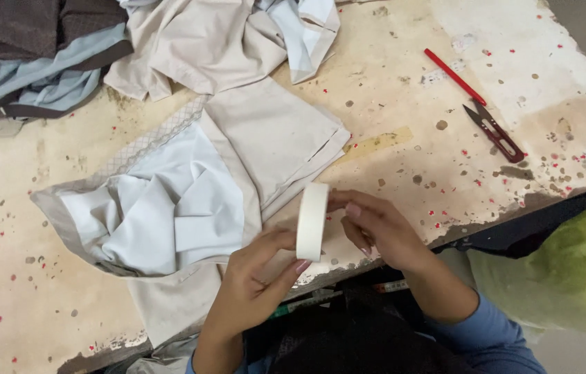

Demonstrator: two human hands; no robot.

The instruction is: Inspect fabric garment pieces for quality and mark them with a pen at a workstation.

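A roll of cream masking tape (312, 221) stands on edge above the near table edge, held between both hands. My left hand (255, 280) grips its lower side with thumb and fingers. My right hand (376, 228) pinches the roll's right face near the top. Just left of the roll lies a beige garment (272, 138) turned open, showing its pale blue-white lining (168, 215).
The worn, paint-speckled table (404, 90) carries a red pen (454, 76) and dark red thread snips (494, 131) at the right. More beige, blue and brown cloth is heaped at the far left (37, 48). Yellow-green fabric (570, 270) hangs off the right.
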